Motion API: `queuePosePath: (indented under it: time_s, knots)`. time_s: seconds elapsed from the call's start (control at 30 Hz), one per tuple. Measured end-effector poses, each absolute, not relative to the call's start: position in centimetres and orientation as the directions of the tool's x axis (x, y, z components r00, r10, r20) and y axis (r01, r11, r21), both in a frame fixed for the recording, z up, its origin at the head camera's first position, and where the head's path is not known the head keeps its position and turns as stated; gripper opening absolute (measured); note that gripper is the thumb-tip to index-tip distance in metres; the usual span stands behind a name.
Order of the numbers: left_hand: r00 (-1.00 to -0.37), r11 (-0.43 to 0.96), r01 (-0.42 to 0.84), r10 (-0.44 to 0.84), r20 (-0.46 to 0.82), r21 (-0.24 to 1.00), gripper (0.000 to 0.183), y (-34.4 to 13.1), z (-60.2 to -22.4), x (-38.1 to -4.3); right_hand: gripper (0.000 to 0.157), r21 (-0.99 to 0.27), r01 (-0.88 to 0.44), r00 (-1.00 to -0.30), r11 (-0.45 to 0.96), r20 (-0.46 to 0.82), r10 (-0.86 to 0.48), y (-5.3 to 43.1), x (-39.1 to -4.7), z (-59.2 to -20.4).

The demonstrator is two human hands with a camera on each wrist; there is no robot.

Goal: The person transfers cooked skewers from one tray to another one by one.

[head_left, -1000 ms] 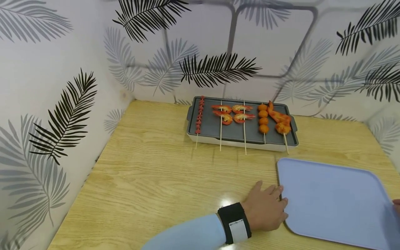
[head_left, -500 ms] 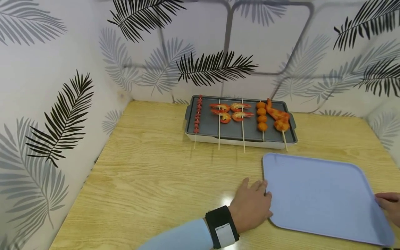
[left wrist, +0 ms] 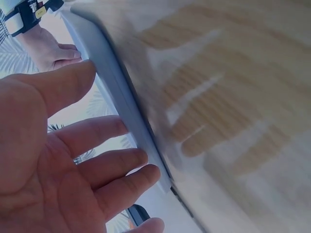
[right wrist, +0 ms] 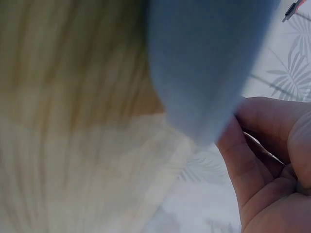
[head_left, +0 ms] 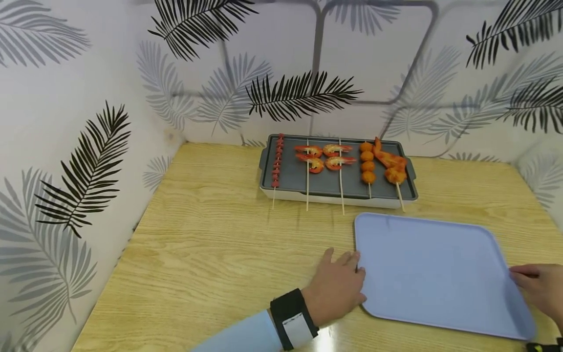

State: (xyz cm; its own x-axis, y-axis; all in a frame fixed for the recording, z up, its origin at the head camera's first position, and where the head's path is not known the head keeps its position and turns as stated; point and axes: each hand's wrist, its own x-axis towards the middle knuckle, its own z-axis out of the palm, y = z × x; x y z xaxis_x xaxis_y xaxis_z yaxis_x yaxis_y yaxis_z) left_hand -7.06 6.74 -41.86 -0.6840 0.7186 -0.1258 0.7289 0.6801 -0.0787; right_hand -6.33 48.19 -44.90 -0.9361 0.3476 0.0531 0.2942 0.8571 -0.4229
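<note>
A pale blue rectangular tray [head_left: 431, 274] lies at the front right of the table with nothing on it. Along its left edge rests my left hand [head_left: 336, 288], fingers loosely extended and fingertips at the rim. In the left wrist view the fingers [left wrist: 116, 162] reach the tray's side [left wrist: 114, 82], with the thumb spread apart from them. On the opposite side my right hand [head_left: 541, 288] pinches the tray's right rim between thumb and fingers. The right wrist view has that thumb and index finger [right wrist: 243, 160] meeting at the tray's edge [right wrist: 199, 82].
Behind the tray stands a dark grill pan [head_left: 290, 178] on a white base. Across it lie skewers: small red pieces [head_left: 278, 159], prawns [head_left: 310, 164], orange balls [head_left: 367, 166] and a chicken wing [head_left: 391, 161]. Leaf-patterned walls [head_left: 198, 63] border the wooden table [head_left: 211, 234].
The tray has slid left, and both hands have moved left along with it. More of my right hand has come into the head view. The grill and skewers stay in place.
</note>
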Motion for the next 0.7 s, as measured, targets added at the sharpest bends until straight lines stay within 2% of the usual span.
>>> queuePosePath:
  time_s: [0.17,0.43,0.57,0.7]
  knots:
    - [-0.692,0.689,0.721,0.712,-0.120,-0.069,0.053,6.0,-41.7,-7.5,0.008,-0.368,0.275,-0.945,0.888,0.066,0.320,47.3,-6.9,-44.6]
    - [-0.691,0.687,0.723,0.717,-0.090,-0.077,0.051,5.0,-41.8,-7.9,0.017,-0.295,0.454,-0.888,0.841,-0.075,0.453,45.8,-7.5,-44.3]
    - [-0.697,0.694,0.717,0.708,-0.114,-0.072,0.051,4.3,-41.9,-7.9,0.015,-0.254,0.411,-0.909,0.876,-0.040,0.415,45.0,-7.1,-44.2]
    - [-0.703,0.701,0.710,0.698,-0.135,-0.071,0.052,3.4,-41.9,-8.1,0.013,-0.230,0.284,-0.954,0.931,0.030,0.298,44.2,-6.8,-43.7]
